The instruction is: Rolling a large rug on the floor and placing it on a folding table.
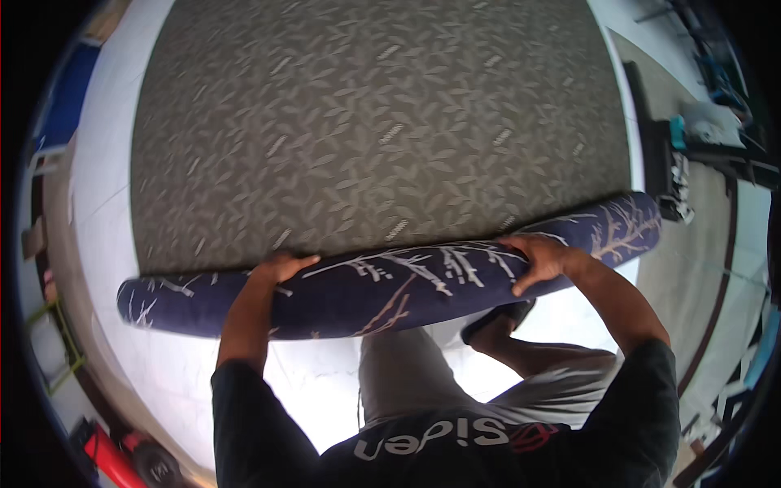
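A large mat is partly rolled up in front of me. Its flat part (390,122) shows a grey-brown face with a leaf pattern and stretches away from me on the floor. The roll (341,305) lies crosswise, navy outside with white and tan branches, its right end angled farther away. On the left half, my left hand (284,268) grips the roll's top, thumb pointing right and fingers hidden behind it. Right of the middle, my right hand (540,259) holds the roll from above, thumb and fingers spread around it.
White floor tiles (107,201) border the mat. To the right stand a black object (659,165) and a pale plastic bag (711,122). A red cylinder (113,454) lies lower left, near a green frame (70,341). My sandalled foot (497,320) is just behind the roll.
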`<state>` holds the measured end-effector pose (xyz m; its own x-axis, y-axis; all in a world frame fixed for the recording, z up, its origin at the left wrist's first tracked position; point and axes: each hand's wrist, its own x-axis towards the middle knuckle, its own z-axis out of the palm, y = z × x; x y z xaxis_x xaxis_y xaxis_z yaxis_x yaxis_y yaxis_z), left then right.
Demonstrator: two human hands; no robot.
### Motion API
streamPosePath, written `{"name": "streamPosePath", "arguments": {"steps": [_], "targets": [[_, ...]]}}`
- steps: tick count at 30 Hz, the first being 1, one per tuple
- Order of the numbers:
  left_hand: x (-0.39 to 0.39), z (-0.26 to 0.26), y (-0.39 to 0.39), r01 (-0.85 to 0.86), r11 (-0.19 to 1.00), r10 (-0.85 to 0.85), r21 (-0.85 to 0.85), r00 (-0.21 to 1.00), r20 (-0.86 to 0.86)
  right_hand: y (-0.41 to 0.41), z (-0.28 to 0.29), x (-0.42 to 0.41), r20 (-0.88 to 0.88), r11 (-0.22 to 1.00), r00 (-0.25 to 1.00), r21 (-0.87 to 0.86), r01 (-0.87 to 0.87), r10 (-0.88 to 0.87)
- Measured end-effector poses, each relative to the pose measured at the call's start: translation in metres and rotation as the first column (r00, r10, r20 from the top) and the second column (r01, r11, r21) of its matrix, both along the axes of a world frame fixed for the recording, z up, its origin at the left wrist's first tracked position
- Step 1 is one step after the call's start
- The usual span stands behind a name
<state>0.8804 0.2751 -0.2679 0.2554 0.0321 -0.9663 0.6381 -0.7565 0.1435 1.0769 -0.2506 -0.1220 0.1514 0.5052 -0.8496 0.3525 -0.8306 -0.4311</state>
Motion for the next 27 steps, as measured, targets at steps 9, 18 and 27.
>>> {"name": "streamPosePath", "arguments": {"steps": [9,18,27], "targets": [[-0.038,0.013,0.028,0.105,0.97,-0.154,0.22,0.963,0.22,-0.042,-0.077,0.08,0.211,0.786,0.976,-0.612,0.091,0.051],[-0.065,0.0,0.047,0.181,0.959,-0.232,0.22,0.944,0.236,-0.046,-0.073,0.077,-0.124,0.806,0.985,-0.568,-0.167,0.117],[-0.037,0.058,-0.021,-0.33,0.942,0.321,-0.062,0.83,0.457,-0.107,-0.078,0.081,0.128,0.691,0.989,-0.708,0.145,-0.076]]}}
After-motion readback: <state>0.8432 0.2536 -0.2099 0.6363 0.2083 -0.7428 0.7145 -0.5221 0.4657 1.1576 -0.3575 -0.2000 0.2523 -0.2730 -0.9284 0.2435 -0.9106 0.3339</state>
